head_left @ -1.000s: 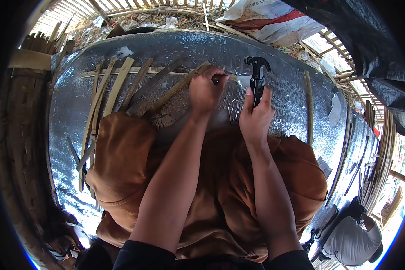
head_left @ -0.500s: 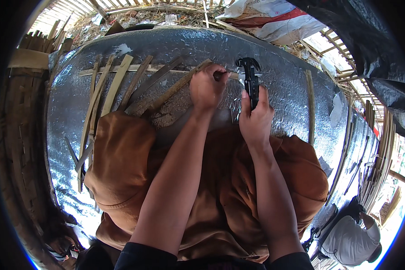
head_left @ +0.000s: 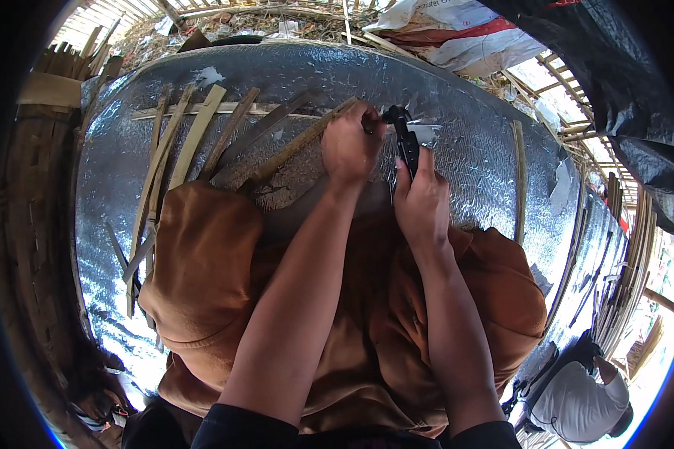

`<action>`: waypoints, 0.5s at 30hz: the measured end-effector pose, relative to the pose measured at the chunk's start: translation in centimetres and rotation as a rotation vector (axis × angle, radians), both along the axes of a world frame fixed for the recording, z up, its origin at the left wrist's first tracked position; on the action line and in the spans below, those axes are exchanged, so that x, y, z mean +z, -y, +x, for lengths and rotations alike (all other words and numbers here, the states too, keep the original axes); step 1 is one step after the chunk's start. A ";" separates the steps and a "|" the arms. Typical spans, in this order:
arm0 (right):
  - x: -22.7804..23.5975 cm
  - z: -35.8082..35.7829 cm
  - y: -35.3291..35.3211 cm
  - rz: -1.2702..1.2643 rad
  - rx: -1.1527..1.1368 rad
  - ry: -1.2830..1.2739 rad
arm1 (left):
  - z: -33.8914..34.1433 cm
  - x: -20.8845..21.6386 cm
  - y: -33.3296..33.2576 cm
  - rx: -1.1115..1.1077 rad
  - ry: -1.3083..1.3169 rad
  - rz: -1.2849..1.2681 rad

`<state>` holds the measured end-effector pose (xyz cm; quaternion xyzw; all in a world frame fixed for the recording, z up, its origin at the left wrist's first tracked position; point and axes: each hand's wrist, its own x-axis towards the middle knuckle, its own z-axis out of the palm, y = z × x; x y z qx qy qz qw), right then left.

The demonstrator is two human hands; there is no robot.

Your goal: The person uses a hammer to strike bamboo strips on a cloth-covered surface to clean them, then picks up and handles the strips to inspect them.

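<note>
My left hand (head_left: 348,146) is closed at the top end of a long bamboo strip (head_left: 296,146). Whatever lies within its curled fingers is hidden. In my right hand (head_left: 423,202) is a black claw hammer (head_left: 407,144), gripped with the thumb along it. The hammer's head is right beside my left fist; whether they touch I cannot tell. A crosswise bamboo strip (head_left: 258,109) passes behind the slanted strips toward my left hand. To the left, several loose strips, among them a pale one (head_left: 197,135), lie across it.
Silver foil sheeting (head_left: 472,142) covers the ground under the work. Brown cloth (head_left: 202,262) spreads over my lap and knees. Another bamboo strip (head_left: 518,179) lies to the right. A white sack (head_left: 457,37) sits at the back, and a person in a grey shirt (head_left: 580,400) is at the lower right.
The hammer in my right hand has swung left and its head has come close to my left fist. My left hand has barely moved.
</note>
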<state>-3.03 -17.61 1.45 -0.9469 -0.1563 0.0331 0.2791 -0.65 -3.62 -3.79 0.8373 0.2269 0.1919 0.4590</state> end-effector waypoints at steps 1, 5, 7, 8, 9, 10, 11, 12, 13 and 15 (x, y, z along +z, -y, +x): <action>0.0 0.0 0.1 -0.001 -0.001 0.001 | 0.0 0.0 0.1 0.005 0.001 -0.024; 0.4 -0.6 -0.4 0.171 0.001 0.149 | -0.2 -0.2 -0.3 0.010 0.059 0.020; 0.6 -0.3 -0.5 0.171 -0.020 0.175 | -0.2 -0.1 -0.1 -0.004 0.032 0.004; 0.3 -0.3 -0.4 0.078 -0.011 0.095 | -0.1 0.0 0.0 -0.016 0.001 -0.011; 0.2 -0.4 -0.4 -0.014 -0.001 0.008 | -0.2 0.2 0.0 -0.016 -0.001 -0.010; 0.1 -0.4 -0.4 -0.013 -0.001 0.007 | -0.1 0.4 0.0 -0.002 -0.013 -0.009; 0.3 -0.3 -0.4 0.087 0.001 0.085 | -0.1 0.6 0.0 0.012 -0.026 -0.008; 0.5 -0.3 -0.5 0.187 0.006 0.162 | -0.2 0.4 -0.1 0.015 -0.029 -0.008; 0.7 -0.4 -0.6 0.188 0.008 0.158 | -0.2 0.2 -0.2 0.008 0.022 0.017; 1.0 -0.4 -1.0 -0.029 -0.015 -0.002 | -0.1 0.2 -0.1 -0.001 0.076 0.041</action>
